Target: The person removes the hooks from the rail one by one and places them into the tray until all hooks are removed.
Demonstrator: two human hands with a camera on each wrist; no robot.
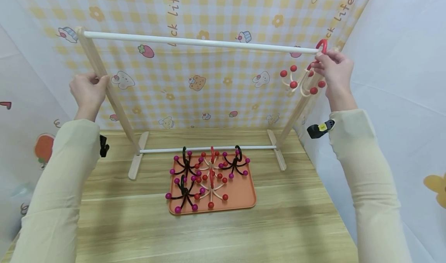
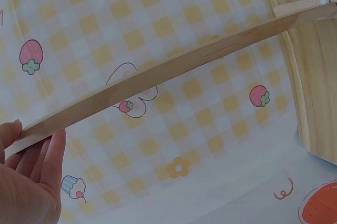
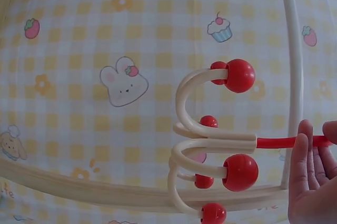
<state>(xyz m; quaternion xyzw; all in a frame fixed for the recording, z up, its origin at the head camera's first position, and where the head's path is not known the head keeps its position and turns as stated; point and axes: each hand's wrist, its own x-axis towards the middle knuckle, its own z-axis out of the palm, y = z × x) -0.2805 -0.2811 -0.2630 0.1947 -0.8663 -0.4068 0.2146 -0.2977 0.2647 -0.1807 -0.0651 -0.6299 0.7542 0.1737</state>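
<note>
My left hand (image 1: pixel 89 91) grips the left wooden post (image 1: pixel 111 96) of a rack, with the thumb on one side and fingers on the other. My right hand (image 1: pixel 335 72) pinches the red stem of a cream multi-arm hook hanger (image 3: pixel 216 142) with red ball tips. Its red hook (image 1: pixel 322 45) is at the right end of the white top rod (image 1: pixel 202 42); whether it bears on the rod I cannot tell. The hanger's arms hang below, in front of the right post (image 1: pixel 296 110). In the right wrist view, the fingers partly cover the stem.
On the wooden table (image 1: pixel 216 239), an orange tray (image 1: pixel 240 195) holds several similar hangers, black with magenta balls (image 1: pixel 186 193) and cream with red balls (image 1: pixel 211 189). Behind the tray runs the rack's lower white rod (image 1: pixel 156 150). A checkered cloth (image 1: pixel 216 104) hangs at the back.
</note>
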